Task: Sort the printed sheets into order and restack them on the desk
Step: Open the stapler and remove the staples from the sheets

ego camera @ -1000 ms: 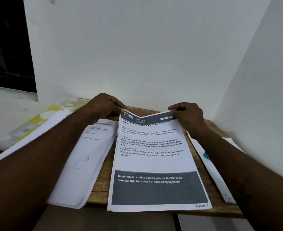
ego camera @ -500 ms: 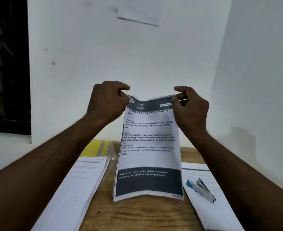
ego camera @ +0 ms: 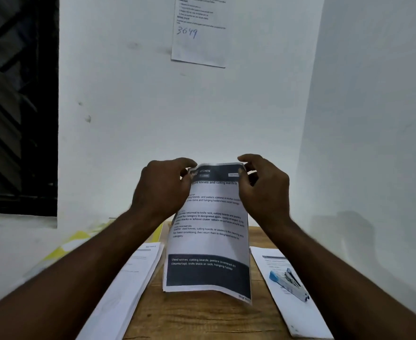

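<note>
**Fingers (ego camera: 177, 163) pinch the top corners of the printed sheets (ego camera: 209, 244)**

The fingers of the left hand (ego camera: 161, 190) are curled round the top left corner of the sheets, and those of the right hand (ego camera: 263, 192) grasp the top right corner. The sheets hang upright between the two hands, over the middle of the wooden table (ego camera: 202, 317), printed side facing the person. Their top edge is bowed a little and blurred. The lower edge is near the tabletop (whether it touches cannot be told).

On the left of the table lies a pile of paper (ego camera: 128, 278), with something yellow (ego camera: 78, 238) beyond it. On the right lies another printed page (ego camera: 297, 312) with a blue-ended stapler (ego camera: 289, 283) resting on it. On the far wall a note (ego camera: 198, 38) bears the handwritten number 3649. A dark window (ego camera: 18, 106) is at the far left.
</note>
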Available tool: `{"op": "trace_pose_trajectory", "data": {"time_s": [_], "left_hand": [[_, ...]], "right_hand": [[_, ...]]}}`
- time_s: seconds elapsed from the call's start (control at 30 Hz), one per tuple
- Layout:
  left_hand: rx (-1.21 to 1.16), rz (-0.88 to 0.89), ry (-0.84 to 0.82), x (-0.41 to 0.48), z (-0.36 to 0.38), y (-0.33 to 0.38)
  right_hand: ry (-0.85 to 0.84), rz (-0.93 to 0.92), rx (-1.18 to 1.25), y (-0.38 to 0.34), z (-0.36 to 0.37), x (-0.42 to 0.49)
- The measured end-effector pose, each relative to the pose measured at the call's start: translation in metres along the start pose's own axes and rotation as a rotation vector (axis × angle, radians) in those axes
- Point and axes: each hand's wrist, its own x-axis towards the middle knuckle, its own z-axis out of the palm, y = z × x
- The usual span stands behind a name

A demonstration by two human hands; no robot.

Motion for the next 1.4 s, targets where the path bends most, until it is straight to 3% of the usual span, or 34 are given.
{"op": "trace_pose_trajectory", "data": {"time_s": [0.2, 0.37, 0.53, 0.8, 1.4], "left_hand": [[0.0, 0.006, 0.011, 0.007, -0.006, 0.012], [-0.033, -0.049, 0.119, -0.001, -0.003, 0.026], [-0.092, -0.102, 0.16, -0.012, 0.001, 0.03], [-0.118, -0.035, 0.15, -0.012, -0.006, 0.028], [-0.038, 0.01, 0.251, -0.013, -0.005, 0.01]], "right_hand": [[-0.035, 0.046, -0.005, -0.011, -0.008, 0.002], [-0.02, 0.105, 0.024, -0.016, -0.011, -0.003], [0.017, 0.069, 0.039, -0.017, -0.013, -0.007], [-0.002, -0.047, -0.031, -0.009, -0.017, -0.005], [0.027, 0.011, 0.01, -0.013, -0.013, -0.007]]}}
